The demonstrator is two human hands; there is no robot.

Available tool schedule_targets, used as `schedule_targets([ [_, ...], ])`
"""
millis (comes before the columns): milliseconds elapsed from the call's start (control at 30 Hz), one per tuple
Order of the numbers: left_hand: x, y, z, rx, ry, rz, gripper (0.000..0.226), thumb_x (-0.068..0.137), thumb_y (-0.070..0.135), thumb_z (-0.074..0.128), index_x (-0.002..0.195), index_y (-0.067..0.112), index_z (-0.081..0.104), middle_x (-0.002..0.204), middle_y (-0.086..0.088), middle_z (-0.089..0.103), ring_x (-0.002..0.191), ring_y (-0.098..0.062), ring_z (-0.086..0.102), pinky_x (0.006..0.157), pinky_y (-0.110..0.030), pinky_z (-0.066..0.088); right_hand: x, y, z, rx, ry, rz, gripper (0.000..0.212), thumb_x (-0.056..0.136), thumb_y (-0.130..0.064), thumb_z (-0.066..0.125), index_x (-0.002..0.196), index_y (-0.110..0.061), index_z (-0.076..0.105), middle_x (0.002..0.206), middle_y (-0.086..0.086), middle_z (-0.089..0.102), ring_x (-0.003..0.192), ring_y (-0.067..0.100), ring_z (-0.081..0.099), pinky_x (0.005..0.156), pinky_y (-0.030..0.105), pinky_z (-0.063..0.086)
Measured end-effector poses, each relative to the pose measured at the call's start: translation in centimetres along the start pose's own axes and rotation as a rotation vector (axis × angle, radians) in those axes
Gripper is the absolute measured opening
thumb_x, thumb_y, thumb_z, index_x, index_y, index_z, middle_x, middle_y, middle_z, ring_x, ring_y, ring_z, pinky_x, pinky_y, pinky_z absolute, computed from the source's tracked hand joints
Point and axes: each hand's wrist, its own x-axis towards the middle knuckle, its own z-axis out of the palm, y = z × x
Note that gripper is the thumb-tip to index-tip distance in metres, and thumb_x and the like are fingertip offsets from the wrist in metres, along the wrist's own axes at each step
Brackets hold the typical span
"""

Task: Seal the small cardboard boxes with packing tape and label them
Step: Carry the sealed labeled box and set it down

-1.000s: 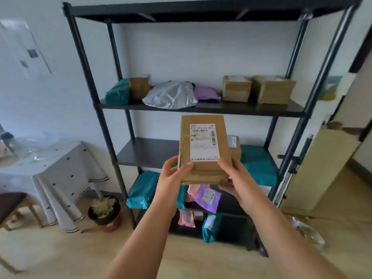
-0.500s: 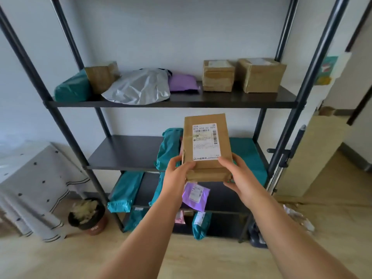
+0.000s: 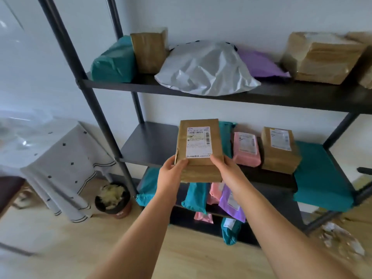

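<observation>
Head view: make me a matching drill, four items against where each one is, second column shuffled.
Items
1. silver mailer
2. labelled brown box
3. plant pot
4. dotted tablecloth

Places
A. on the floor, by the rack's front left post
B. draped over furniture, far left
C. on the upper shelf
D. held between left hand and right hand

Pairs: 1-C, 2-D, 3-A, 4-B

The cardboard box hides my fingers behind it; the small print on its label is unreadable. The right edge crops a taped box.
</observation>
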Motion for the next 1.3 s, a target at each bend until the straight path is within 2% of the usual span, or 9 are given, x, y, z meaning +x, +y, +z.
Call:
schedule_targets([
  [200,10.9,1.3,-5.0,0.093,-0.021,-0.038,0.033,0.092,0.034,0.065,0.124,0.026,0.066,0.107,0.000,0.072,0.102,-0.022,0.067,0.096,-0.041,0.053,8.9,-1.5,8.4,-0.092,0.080,0.059,0.033,0.096,-0.054,0.054,0.119,-0.032,0.063,0.110,-0.006,0.062,0.091,0.009,0.058,0.072,0.027,0.045],
  [300,15.6,1.6,-5.3,0.156,-0.052,-0.020,0.019,0.093,0.032,0.063,0.111,0.029,0.069,0.103,0.000,0.072,0.094,-0.019,0.069,0.085,-0.034,0.056,13.1,-1.4,10.3,-0.092,0.117,0.110,0.041,0.096,-0.051,0.055,0.127,-0.025,0.062,0.115,-0.005,0.066,0.101,0.017,0.063,0.091,0.039,0.054],
  [433,20.1,1.2,-4.3,0.281,-0.119,-0.049,0.034,0.096,0.038,0.058,0.129,0.028,0.063,0.121,-0.004,0.063,0.084,-0.012,0.060,0.071,-0.023,0.049,17.2,-0.9,11.1,-0.083,0.161,0.183,0.039,0.096,-0.041,0.058,0.131,-0.026,0.057,0.110,-0.009,0.063,0.104,0.017,0.061,0.098,0.040,0.052],
  [633,24.4,1.7,-2.2,0.491,-0.221,-0.067,0.042,0.102,0.035,0.044,0.144,0.029,0.048,0.134,-0.007,0.052,0.097,-0.020,0.061,0.056,-0.016,0.043,20.5,-0.1,10.7,-0.236,0.211,0.196,0.062,0.098,-0.041,0.057,0.153,-0.020,0.037,0.148,0.002,0.051,0.131,0.025,0.051,0.105,0.036,0.043],
  [833,25.6,1.6,-0.5,0.525,-0.187,-0.037,0.052,0.103,0.038,0.042,0.153,0.026,0.034,0.144,-0.004,0.048,0.117,-0.023,0.056,0.094,-0.034,0.049,22.0,-0.3,10.1,-0.352,0.275,0.164,0.060,0.098,-0.043,0.058,0.149,-0.015,0.042,0.142,0.006,0.055,0.127,0.026,0.054,0.096,0.034,0.045],
  [1000,23.0,0.0,-1.8,0.433,-0.047,-0.130,0.058,0.105,0.040,0.041,0.157,0.022,0.022,0.157,-0.002,0.036,0.137,-0.023,0.044,0.107,-0.033,0.039,20.0,-0.4,10.7,-0.438,0.467,0.016,0.052,0.099,-0.037,0.057,0.146,-0.017,0.045,0.139,0.006,0.052,0.117,0.023,0.058,0.081,0.032,0.046],
  [1133,19.3,-3.2,-4.8,0.484,-0.047,-0.171,0.052,0.104,0.026,0.044,0.154,0.019,0.031,0.148,-0.008,0.047,0.115,-0.022,0.058,0.088,-0.029,0.047,16.8,0.4,11.9,-0.442,0.516,-0.064,0.034,0.103,-0.028,0.048,0.133,-0.016,0.056,0.126,0.004,0.061,0.106,0.021,0.060,0.073,0.029,0.039],
  [1233,16.0,-5.4,-7.2,0.546,-0.043,-0.255,0.053,0.100,0.023,0.048,0.152,0.024,0.035,0.132,-0.009,0.059,0.079,-0.015,0.059,0.066,-0.026,0.047,14.6,1.0,13.0,-0.432,0.431,-0.071,0.027,0.102,-0.025,0.048,0.124,-0.018,0.061,0.118,0.002,0.065,0.106,0.024,0.060,0.076,0.031,0.042],
  [1300,13.4,-6.8,-9.0,0.590,-0.048,-0.311,0.055,0.099,0.023,0.050,0.152,0.022,0.037,0.132,-0.007,0.057,0.083,-0.017,0.059,0.072,-0.030,0.050,12.9,1.4,14.0,-0.423,0.327,-0.069,0.025,0.101,-0.023,0.049,0.122,-0.017,0.062,0.112,0.001,0.066,0.105,0.025,0.061,0.078,0.031,0.042],
])
